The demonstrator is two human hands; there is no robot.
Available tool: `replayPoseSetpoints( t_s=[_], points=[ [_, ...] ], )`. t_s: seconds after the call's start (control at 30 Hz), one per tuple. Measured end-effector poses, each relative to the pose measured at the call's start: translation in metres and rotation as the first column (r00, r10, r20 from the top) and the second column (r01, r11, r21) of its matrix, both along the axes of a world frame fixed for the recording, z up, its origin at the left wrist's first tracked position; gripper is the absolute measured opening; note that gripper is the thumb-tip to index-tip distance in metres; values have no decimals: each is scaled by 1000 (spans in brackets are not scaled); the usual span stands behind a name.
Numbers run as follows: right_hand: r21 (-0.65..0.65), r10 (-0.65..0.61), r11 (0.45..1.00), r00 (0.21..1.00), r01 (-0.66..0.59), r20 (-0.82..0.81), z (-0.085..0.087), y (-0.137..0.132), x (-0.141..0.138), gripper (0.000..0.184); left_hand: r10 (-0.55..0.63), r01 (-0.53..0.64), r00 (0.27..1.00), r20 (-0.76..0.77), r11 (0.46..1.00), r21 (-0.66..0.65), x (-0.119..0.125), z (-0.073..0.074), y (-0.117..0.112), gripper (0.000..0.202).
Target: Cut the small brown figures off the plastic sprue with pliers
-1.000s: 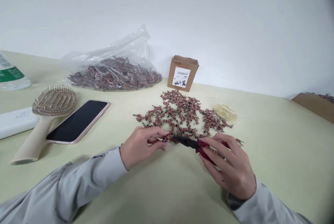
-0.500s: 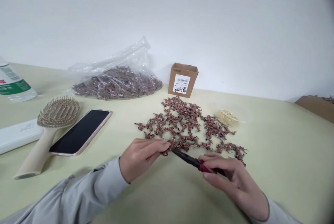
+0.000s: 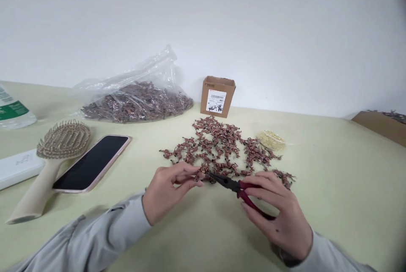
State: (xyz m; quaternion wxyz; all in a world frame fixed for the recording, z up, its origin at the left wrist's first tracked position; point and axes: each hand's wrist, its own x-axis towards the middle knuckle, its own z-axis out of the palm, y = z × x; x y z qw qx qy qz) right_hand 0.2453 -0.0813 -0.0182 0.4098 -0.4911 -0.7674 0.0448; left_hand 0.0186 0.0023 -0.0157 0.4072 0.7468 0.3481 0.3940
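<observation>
My left hand (image 3: 169,189) pinches a small brown animal figurine (image 3: 199,175) between thumb and fingertips, which partly cover it. My right hand (image 3: 277,210) is wrapped round the red handles of needle-nose pliers (image 3: 233,184). The handles stand apart, and the dark jaws point left, with their tips close beside the figurine; whether they touch it I cannot tell. Just beyond both hands spreads a loose pile of similar brown figurines (image 3: 218,141), some of them with what look like antlers. A clear bag of tiny gold-coloured pieces (image 3: 271,140) lies right of the pile.
Behind the pile stands a small cardboard box (image 3: 218,96) with a label. A large clear bag (image 3: 136,100) full of figurines leans near the wall. At left are a phone (image 3: 91,163), a hairbrush (image 3: 52,174), a white box (image 3: 19,167) and a bottle (image 3: 14,109). Another carton (image 3: 380,126) sits far right.
The pliers' handles have spread apart and their tips have moved slightly up. My right hand has opened wider around them. My left fingers have shifted on the figurine. The whole view has moved slightly.
</observation>
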Motion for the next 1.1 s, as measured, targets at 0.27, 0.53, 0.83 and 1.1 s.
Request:
replayPoseSetpoints(
  t_s=[0.27,0.53,0.83,1.1],
  points=[
    [416,-208,909,882,15,424,-15,8,11,17,-130,128,991,23,905,-405,6,4,1,15],
    [465,-224,883,822,-56,524,-27,14,21,17,-122,121,992,27,890,-439,6,7,1,19],
    [426,-190,902,824,-68,533,-32,15,24,21,-127,121,992,18,873,-472,6,5,1,19],
    [446,-213,894,848,-31,486,-29,10,21,23,-167,151,986,5,879,-453,6,8,0,18]
  ],
)
